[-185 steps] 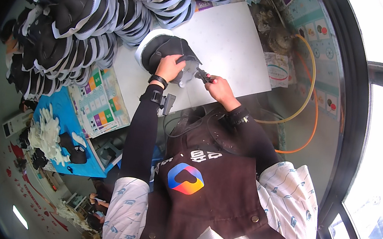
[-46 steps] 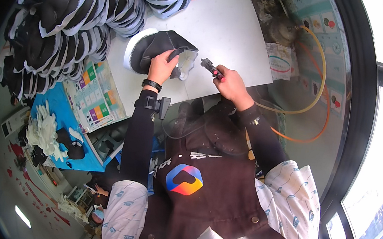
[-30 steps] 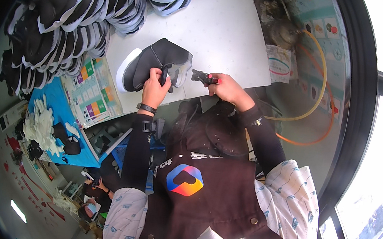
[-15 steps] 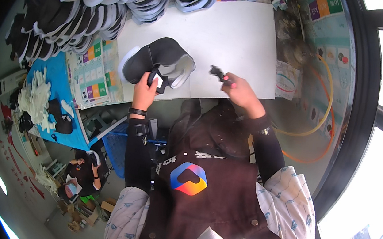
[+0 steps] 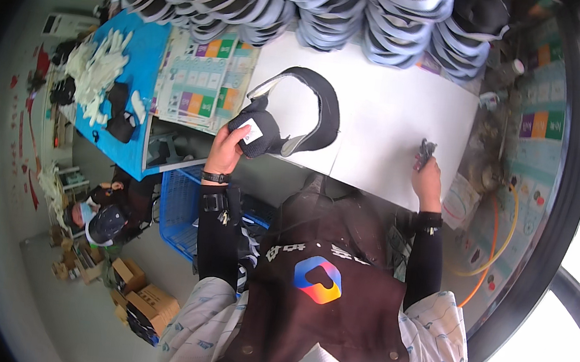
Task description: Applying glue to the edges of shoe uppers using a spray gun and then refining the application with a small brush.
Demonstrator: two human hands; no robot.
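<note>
My left hand (image 5: 224, 151) grips the near left end of a black padded band (image 5: 327, 117), which curves round in an open loop with a pale lining. Its thumb lies over a white label (image 5: 253, 131) on the band's black mesh end. The band rests at the table's front edge, partly over it. Toward the right side of the table, my right hand (image 5: 427, 179) is closed round a small dark tool (image 5: 426, 151). The tool's end sticks out past the fingers, too small to tell its kind.
Tall stacks of black pieces with pale grey edges (image 5: 322, 20) line the back of the white table (image 5: 383, 113). To the left, a blue table (image 5: 148, 57) bears white gloves (image 5: 103, 67). Below are a blue crate (image 5: 178, 218) and cardboard boxes (image 5: 153, 303). Hoses (image 5: 493, 247) hang at right.
The black band has turned and opened toward the left in my left hand, with its label now facing up. My right hand has moved away to the right with the small tool. The view has shifted.
</note>
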